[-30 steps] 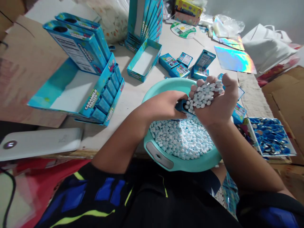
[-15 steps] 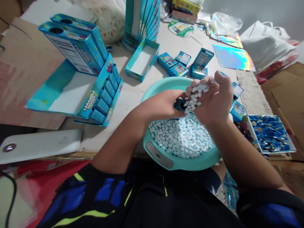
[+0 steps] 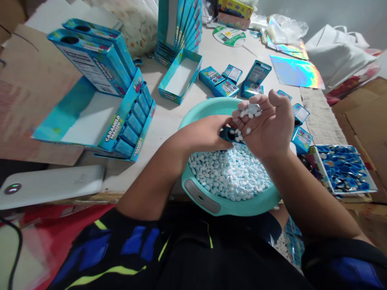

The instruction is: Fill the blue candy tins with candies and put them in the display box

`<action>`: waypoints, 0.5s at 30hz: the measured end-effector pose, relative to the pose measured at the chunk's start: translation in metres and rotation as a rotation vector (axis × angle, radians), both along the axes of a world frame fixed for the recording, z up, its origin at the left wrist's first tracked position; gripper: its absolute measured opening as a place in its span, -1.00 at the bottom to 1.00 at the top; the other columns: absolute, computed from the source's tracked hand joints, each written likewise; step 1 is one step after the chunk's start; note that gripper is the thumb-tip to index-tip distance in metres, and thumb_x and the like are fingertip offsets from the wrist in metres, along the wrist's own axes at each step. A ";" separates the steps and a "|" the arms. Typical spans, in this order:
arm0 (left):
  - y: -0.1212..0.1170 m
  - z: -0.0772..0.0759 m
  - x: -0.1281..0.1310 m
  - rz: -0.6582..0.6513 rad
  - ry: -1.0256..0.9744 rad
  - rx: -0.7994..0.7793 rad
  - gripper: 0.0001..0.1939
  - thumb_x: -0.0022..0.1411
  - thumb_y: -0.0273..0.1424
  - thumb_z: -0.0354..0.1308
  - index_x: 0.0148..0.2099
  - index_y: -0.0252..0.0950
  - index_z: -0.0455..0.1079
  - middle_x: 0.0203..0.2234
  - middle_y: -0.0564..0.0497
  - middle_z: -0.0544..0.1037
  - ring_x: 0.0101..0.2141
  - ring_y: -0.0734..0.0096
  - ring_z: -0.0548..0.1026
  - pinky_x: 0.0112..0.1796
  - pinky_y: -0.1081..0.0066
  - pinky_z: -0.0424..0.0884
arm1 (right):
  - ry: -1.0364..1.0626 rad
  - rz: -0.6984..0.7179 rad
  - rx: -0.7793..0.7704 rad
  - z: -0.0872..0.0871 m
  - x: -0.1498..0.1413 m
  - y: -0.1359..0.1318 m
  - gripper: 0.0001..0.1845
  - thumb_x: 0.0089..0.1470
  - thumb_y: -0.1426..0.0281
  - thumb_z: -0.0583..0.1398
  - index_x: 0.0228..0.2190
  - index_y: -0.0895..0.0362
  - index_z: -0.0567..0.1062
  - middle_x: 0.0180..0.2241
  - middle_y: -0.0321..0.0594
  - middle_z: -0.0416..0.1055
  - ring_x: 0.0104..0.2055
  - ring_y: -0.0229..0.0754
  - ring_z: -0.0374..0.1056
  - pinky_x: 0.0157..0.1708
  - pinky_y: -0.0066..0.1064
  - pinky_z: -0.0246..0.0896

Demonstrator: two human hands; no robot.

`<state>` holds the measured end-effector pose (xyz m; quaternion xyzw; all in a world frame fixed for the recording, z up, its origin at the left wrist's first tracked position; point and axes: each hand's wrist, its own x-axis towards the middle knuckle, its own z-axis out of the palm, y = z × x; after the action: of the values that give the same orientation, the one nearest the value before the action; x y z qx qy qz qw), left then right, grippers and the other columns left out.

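Observation:
My left hand [image 3: 208, 131] is closed round a small blue candy box [image 3: 225, 134], its round opening facing my right hand. Mostly my fingers cover this box. My right hand [image 3: 269, 129] is cupped palm up beside it, fingers curled a little. White candies [image 3: 250, 111] lie on those fingers, and a few sit between the palm and the box opening. Both hands are above a turquoise basin [image 3: 236, 209], which holds a heap of pale blue and white candies [image 3: 229, 173].
Several small blue boxes [image 3: 225, 88] lie behind the basin. On the left stands a large display box [image 3: 87, 121] with tall boxes in it; an open tray [image 3: 180, 76] lies behind. A white power bank [image 3: 54, 183] is front left, a container of blue caps [image 3: 344, 167] right.
Candies have slid off my right palm towards the box opening, so fewer lie in the hand. My left hand keeps its hold on the box.

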<state>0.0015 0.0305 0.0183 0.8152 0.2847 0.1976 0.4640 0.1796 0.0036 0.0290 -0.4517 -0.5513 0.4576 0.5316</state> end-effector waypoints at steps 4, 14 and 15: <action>0.001 -0.003 0.001 0.005 0.059 0.048 -0.52 0.09 -0.40 0.32 0.10 -0.27 0.54 -0.03 -0.11 0.65 -0.01 0.03 0.57 0.05 0.19 0.43 | -0.045 0.022 0.000 0.002 -0.004 -0.002 -0.43 0.04 -0.29 0.11 -0.33 -0.06 0.45 -0.35 -0.21 0.46 -0.17 -0.01 0.52 -0.23 -0.12 0.44; 0.001 0.000 -0.001 0.072 0.146 0.050 -0.56 0.14 -0.32 0.36 0.06 -0.37 0.58 -0.06 -0.19 0.68 -0.06 -0.04 0.60 0.03 0.10 0.46 | -0.093 -0.009 0.086 0.000 -0.015 -0.014 -0.50 0.22 -0.15 0.14 -0.33 0.00 0.57 -0.25 -0.18 0.59 -0.08 -0.04 0.55 0.02 -0.10 0.45; 0.000 0.000 -0.001 0.093 0.129 0.037 -0.59 0.13 -0.31 0.36 0.02 -0.36 0.59 -0.13 -0.17 0.69 -0.12 0.01 0.61 -0.02 0.12 0.48 | -0.133 -0.009 0.122 0.002 -0.015 -0.016 -0.51 0.26 -0.12 0.10 -0.30 -0.02 0.58 -0.21 -0.18 0.59 -0.04 -0.04 0.55 0.06 -0.09 0.43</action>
<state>0.0004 0.0308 0.0184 0.8206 0.3477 0.1710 0.4201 0.1647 -0.0128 0.0307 -0.4503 -0.6101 0.3896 0.5226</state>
